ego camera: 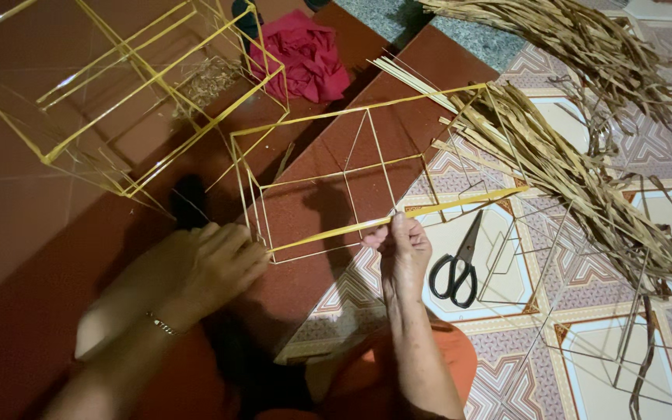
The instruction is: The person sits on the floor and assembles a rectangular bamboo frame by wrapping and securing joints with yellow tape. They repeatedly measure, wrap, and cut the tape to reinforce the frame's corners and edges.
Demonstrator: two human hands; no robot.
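The right hand (404, 253) pinches a yellow strip (398, 216) on the wire frame (328, 187) over the floor. The left hand (215, 260), blurred, seems closed around the frame's corner.

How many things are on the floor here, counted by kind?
Yellow-wrapped wire frames: 2
Bare wire frames: 1, possibly more
Black-handled scissors: 1
Red cloth: 1
Dried strip bundles: 2
Total: 7
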